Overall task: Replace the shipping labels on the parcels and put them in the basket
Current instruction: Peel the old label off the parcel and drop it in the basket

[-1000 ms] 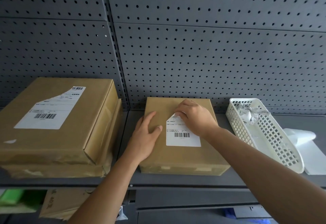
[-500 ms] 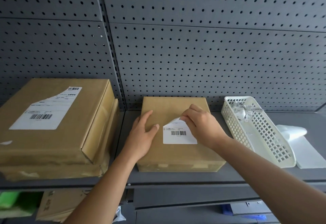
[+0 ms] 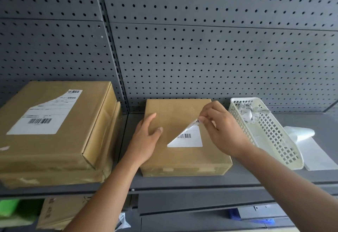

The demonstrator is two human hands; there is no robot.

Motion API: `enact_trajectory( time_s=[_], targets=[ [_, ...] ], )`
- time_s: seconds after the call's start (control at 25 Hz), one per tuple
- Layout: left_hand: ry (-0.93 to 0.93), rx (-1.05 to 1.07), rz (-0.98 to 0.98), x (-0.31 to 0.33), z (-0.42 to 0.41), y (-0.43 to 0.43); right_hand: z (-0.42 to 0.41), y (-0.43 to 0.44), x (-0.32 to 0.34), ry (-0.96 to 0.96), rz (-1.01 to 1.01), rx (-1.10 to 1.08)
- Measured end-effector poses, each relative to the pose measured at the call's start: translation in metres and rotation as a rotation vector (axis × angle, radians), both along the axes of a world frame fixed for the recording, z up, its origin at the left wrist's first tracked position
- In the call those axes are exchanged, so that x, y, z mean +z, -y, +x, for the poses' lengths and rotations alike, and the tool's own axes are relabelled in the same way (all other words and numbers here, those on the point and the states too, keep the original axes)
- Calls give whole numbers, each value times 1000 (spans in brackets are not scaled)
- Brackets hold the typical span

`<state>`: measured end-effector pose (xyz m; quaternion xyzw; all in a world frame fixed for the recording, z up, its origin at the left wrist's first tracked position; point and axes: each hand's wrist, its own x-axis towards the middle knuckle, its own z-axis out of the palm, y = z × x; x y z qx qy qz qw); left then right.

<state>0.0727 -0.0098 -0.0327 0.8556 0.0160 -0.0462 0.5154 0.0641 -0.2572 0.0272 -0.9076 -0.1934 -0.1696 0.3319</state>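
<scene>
- The parcel (image 3: 184,160) sits on the shelf (image 3: 201,182); the left hand (image 3: 146,140) presses it flat, fingers straight.
- The right hand (image 3: 224,131) pinches the lifted corner of the label (image 3: 190,141).
- The label looks thin and tear-prone: grip near the peel line, pull low.

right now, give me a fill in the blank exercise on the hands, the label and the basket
The right hand pinches the lifted corner of the label, while the left hand lies on the small box to the ____ of that label.
The basket stands to the ____ of the small box.
The crumpled paper lies at the ____ end of the basket.
Missing words: left; right; far.
</scene>
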Motion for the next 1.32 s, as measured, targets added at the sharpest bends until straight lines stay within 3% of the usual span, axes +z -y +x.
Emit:
enact_trajectory(
  time_s=[0.28, 0.48, 0.92, 1.08, 1.32],
  targets=[
    [9, 11, -9, 0, 0, 0, 0, 2, 7, 52, 54, -39],
    [-19, 13, 31, 1, 0, 4, 7, 2, 58, -54, 492, -270],
    [-23, 1, 34, 1, 0, 4, 13, -19, 45, -336, 262, -167],
    [-19, 1, 23, 1, 1, 4, 14, -19, 39, -335, 311, -137],
    [-9, -4, 19, 1, 0, 2, 15, -15, 25, -283, 232, -163]
  ],
)
